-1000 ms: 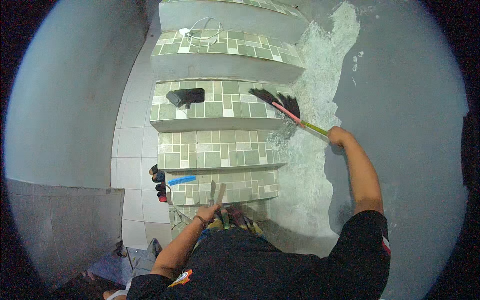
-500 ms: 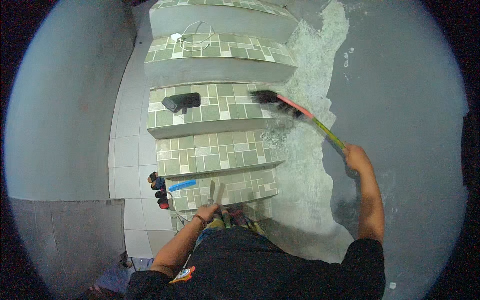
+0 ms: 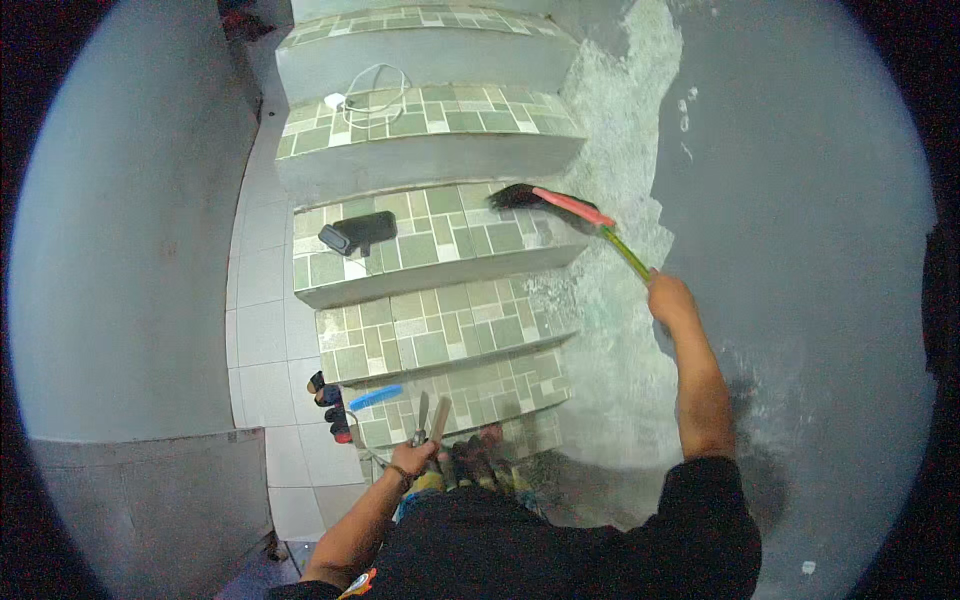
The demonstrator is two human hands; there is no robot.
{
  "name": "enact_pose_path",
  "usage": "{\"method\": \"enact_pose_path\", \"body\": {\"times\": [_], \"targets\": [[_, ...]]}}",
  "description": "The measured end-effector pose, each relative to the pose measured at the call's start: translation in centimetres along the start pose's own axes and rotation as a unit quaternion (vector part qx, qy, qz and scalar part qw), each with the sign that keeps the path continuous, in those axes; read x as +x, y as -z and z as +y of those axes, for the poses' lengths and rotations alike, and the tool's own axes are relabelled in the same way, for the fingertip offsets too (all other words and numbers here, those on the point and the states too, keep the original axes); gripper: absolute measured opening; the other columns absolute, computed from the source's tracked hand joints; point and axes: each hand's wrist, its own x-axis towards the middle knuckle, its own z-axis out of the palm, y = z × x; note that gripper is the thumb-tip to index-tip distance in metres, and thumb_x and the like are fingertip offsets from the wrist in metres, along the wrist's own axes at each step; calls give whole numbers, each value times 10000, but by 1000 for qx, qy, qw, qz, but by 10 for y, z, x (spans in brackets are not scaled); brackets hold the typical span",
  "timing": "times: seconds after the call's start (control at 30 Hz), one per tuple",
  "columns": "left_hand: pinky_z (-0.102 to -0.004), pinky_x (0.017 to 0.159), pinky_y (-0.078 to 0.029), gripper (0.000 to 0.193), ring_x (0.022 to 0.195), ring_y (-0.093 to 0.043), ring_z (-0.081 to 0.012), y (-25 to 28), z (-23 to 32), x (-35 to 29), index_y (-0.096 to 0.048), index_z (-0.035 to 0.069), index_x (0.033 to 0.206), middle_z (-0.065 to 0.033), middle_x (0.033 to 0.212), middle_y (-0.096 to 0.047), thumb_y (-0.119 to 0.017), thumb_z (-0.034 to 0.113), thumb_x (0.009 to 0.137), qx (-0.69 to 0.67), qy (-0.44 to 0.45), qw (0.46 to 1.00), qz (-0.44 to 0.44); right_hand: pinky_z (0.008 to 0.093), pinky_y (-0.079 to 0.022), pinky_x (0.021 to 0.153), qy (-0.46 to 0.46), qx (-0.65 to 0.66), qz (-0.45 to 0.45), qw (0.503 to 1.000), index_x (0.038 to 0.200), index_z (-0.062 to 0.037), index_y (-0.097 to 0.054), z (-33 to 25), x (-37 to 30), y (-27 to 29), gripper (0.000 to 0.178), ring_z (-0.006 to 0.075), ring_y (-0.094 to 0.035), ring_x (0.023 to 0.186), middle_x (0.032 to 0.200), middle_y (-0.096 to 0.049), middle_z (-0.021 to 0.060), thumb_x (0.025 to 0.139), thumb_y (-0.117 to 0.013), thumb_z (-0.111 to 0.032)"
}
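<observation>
My right hand (image 3: 672, 300) is wrapped round the yellow-green handle of a broom (image 3: 575, 205) with a red head. Its black bristles lie at the right end of a tiled step, against the back of the tread. Low in the middle, my left hand (image 3: 412, 457) grips two narrow, flat, blade-like tools (image 3: 431, 418), which point up the stairs side by side. Just beyond them a blue comb-like strip (image 3: 376, 396) rests on the lower step. On the broom's step, to the left, sit a black phone-like device (image 3: 372, 232) and a small grey box (image 3: 335, 240).
Green tiled stairs (image 3: 430, 315) climb away from me. A white cable with a plug (image 3: 375, 100) lies on a higher step. Several dark and red objects (image 3: 330, 410) cluster at the lower left. A grey wall (image 3: 800, 250) with a rough pale patch (image 3: 625, 300) runs along the right.
My right hand has moved left, and the broom has shifted inward over the step. My left hand still grips the same two tools. The whole view has shifted and tilted slightly.
</observation>
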Motion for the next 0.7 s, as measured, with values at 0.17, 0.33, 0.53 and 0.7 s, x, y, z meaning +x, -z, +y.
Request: {"method": "enact_pose_path", "body": {"times": [0.17,0.33,0.53,0.7], "targets": [[-320,604,-536,626,706,-673,-181,2,-4,3,-684,-63,1024,-131,856,-710,-762,489,739,-56,12,998,-21,511,-519,929,-48,61,45,996,1350,-70,-556,-33,24,5,406,411,-656,1070,1142,-678,242,961,-460,-134],[-302,525,-493,533,608,-622,-143,3,-7,8,-686,-54,996,-99,794,-685,-765,420,765,-30,-35,999,18,518,-522,924,-16,20,-24,999,1210,-55,-657,-28,42,-6,322,405,-657,1082,1175,-673,228,977,-458,-153],[-334,545,-508,565,622,-635,-184,5,-4,3,-674,-54,1001,-107,781,-686,-759,459,779,-51,-43,998,-17,525,-519,874,2,-14,61,998,1164,-29,-656,20,-4,27,295,418,-663,1017,1080,-692,228,962,-489,-166],[-339,551,-514,586,624,-630,-168,2,3,7,-686,-66,969,-84,765,-677,-757,484,780,-52,17,998,-28,528,-521,920,41,-37,-33,998,1248,-67,-638,-21,46,-23,347,393,-669,1069,1166,-683,207,958,-465,-147]]}}
